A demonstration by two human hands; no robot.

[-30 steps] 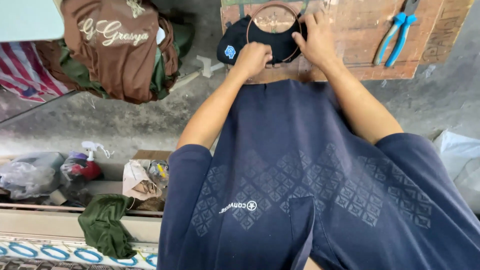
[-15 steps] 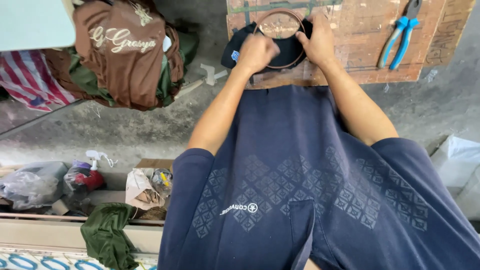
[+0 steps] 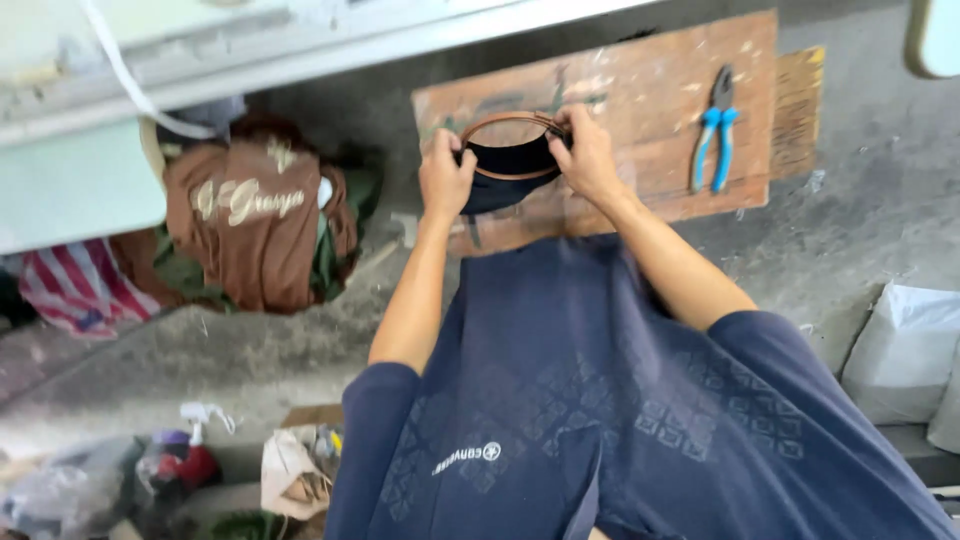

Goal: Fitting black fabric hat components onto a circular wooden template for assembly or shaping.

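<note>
Both my hands hold a round brown hoop (image 3: 512,146) with dark navy fabric (image 3: 505,178) stretched in it and hanging below. My left hand (image 3: 445,180) grips the hoop's left side and my right hand (image 3: 585,155) grips its right side. The hoop is tilted up over a worn wooden board (image 3: 640,100) lying on the concrete floor. My dark blue patterned shirt (image 3: 620,400) fills the lower part of the view.
Blue-handled pliers (image 3: 712,135) lie on the board's right part. A heap of brown and striped clothes (image 3: 250,225) sits at the left. A spray bottle (image 3: 195,450) and bags lie at the lower left, and a white sack (image 3: 905,350) at the right.
The hoop with its fabric has been raised and tilted up from lying flat on the board. Both hands have shifted to its sides. The view has swung, showing more of the board.
</note>
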